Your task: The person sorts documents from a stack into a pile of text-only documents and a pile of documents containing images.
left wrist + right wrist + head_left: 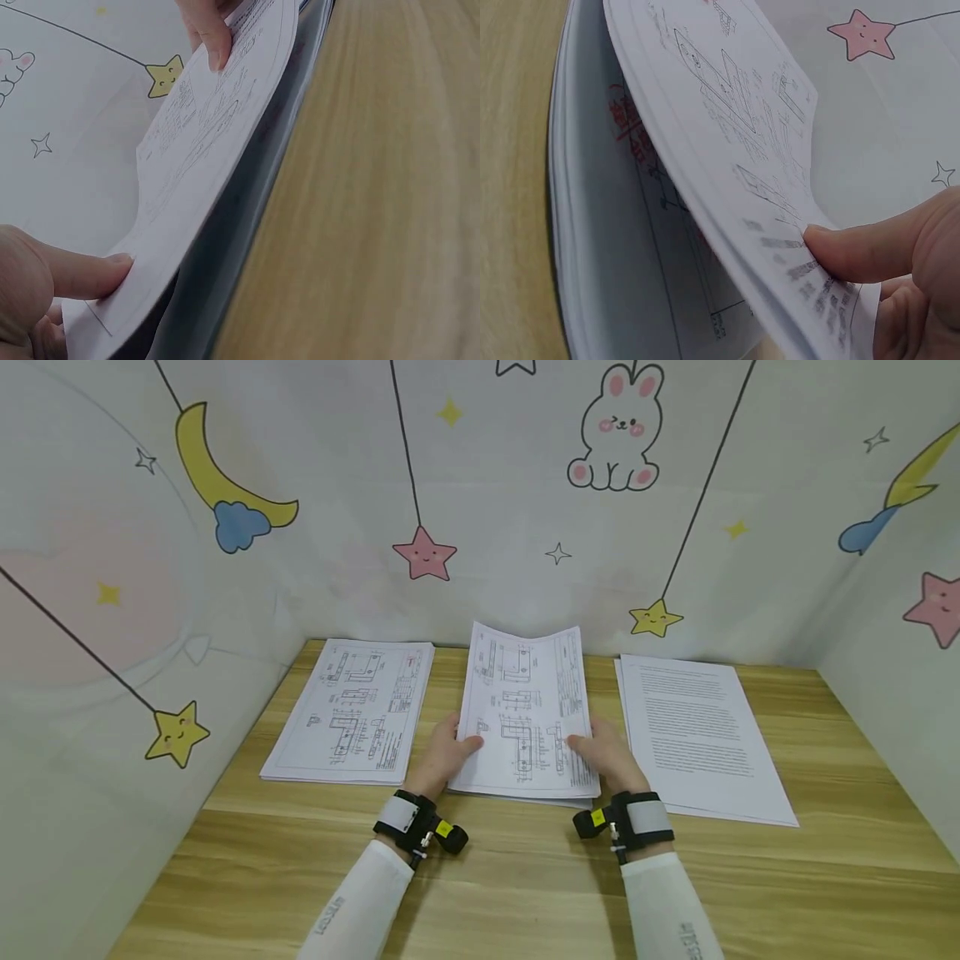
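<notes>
Both hands grip a few sheets of paper (528, 693) printed with technical drawings, one at each side edge. My left hand (444, 753) has its thumb on the top face and its fingers behind the left edge. On the right edge, my right hand (609, 752) holds the sheets the same way. The far edge of these sheets curves upward. Beneath them lies another paper stack (592, 225), apart from the lifted sheets at the near side. In the right wrist view, red print shows on the lower stack's top page.
A stack of drawing sheets (345, 710) lies at the left on the wooden table (510, 893). At the right, text-printed pages (697, 735) lie close to the right hand. A white cloth wall (517, 585) with cartoon figures stands directly behind the papers.
</notes>
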Tool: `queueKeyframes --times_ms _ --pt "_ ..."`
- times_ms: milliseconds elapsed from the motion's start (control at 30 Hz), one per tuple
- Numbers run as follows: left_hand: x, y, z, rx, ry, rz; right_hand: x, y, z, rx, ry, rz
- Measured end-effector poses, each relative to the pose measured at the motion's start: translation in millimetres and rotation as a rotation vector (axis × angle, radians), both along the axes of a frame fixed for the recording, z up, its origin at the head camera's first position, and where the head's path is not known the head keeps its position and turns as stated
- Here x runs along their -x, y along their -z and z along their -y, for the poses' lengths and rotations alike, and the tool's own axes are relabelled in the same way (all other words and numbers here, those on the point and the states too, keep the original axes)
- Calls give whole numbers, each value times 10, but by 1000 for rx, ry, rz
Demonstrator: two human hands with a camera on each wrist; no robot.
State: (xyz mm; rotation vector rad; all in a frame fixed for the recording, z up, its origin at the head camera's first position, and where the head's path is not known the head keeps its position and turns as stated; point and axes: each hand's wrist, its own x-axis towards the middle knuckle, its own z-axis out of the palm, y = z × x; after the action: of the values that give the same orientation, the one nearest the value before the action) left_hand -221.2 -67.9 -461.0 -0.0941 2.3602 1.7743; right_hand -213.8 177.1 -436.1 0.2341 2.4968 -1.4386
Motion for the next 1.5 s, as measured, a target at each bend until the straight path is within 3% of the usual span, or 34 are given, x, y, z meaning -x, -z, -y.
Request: queueKeyframes --times_ms 333,733,1000,1300,1500 --pt "38 33 -11 54 -27 -29 26 35 5 -92 7 -8" --pt "25 -5 31 180 -156 -59 4 54 -49 -239 -18 -99" --pt "21 23 15 308 -169 -119 -6 85 -44 -288 -15 -127" --pt "-21 -31 -14 472 -129 -191 -50 75 -11 -381 21 -149" --pt "-22 -50 33 517 -127 -191 -90 26 78 -503 48 -200"
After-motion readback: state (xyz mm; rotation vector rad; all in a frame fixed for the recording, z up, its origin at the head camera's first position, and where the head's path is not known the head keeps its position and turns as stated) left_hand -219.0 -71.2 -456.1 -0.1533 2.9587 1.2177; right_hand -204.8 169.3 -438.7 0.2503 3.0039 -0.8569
